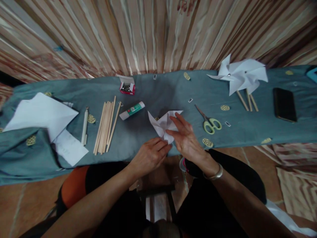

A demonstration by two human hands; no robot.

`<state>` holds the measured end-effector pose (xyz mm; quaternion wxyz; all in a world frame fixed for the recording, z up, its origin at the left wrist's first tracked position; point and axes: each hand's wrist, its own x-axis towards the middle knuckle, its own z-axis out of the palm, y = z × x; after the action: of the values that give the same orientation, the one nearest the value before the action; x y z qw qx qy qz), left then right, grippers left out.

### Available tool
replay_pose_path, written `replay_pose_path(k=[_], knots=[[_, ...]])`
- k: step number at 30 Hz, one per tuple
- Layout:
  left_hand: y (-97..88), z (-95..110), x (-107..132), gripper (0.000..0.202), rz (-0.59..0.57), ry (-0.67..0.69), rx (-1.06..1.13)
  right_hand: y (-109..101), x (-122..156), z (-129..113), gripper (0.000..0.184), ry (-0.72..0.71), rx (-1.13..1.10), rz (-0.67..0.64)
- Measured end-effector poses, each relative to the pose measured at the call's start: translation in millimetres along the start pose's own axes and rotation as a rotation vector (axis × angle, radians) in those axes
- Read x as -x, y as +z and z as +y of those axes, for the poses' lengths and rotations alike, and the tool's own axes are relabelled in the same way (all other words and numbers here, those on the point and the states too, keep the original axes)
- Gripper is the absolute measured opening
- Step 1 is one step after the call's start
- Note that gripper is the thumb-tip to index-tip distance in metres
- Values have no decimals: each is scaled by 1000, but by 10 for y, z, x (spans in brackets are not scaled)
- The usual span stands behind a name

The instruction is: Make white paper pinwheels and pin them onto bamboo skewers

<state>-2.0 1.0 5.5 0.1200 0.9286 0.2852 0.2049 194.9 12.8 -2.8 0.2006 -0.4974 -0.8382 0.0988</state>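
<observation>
A white folded paper piece point(163, 124) lies on the blue-grey cloth point(153, 92) near its front edge. My left hand point(148, 155) pinches the paper's near corner, fingers closed on it. My right hand point(185, 135) rests on the paper's right side, fingers bent and pressing a flap. A metal bangle point(215, 173) sits on my right wrist. A glue stick point(132, 110) lies just left of the paper, and green-handled scissors point(209, 120) lie just right of it.
Several wooden sticks point(106, 127) and a white pen point(85, 125) lie left of centre. White paper sheets point(42, 114) sit far left. A small open box of pins point(127, 86) stands at the back. Finished white pinwheels point(239, 76) and a black phone point(284, 104) lie at the right.
</observation>
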Motion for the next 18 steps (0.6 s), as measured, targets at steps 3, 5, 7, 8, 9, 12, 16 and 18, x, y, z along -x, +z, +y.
replay_pose_path(k=[3, 5, 7, 8, 9, 12, 16, 18], knots=[[-10, -12, -1, 25, 34, -7, 0, 27, 21, -45, 36, 13, 20, 3], [-27, -32, -7, 27, 71, -23, -2, 42, 26, -64, 35, 22, 13, 6], [-52, -54, -20, 27, 110, -41, -10, 47, 24, -73, 35, 35, 8, 5], [-65, -63, -29, 28, 120, -50, -15, 44, 22, -76, 35, 37, 6, 7], [-77, -69, -39, 29, 120, -60, -21, 39, 20, -78, 37, 39, 6, 13], [-93, -78, -70, 31, 78, -93, -25, 21, 15, -79, 42, 53, -13, 34], [-66, -93, -94, 34, 39, -141, -40, 27, 8, -60, 42, 71, -69, 41], [-46, -109, -96, 34, 36, -145, -53, 43, 3, -44, 42, 76, -84, 59]])
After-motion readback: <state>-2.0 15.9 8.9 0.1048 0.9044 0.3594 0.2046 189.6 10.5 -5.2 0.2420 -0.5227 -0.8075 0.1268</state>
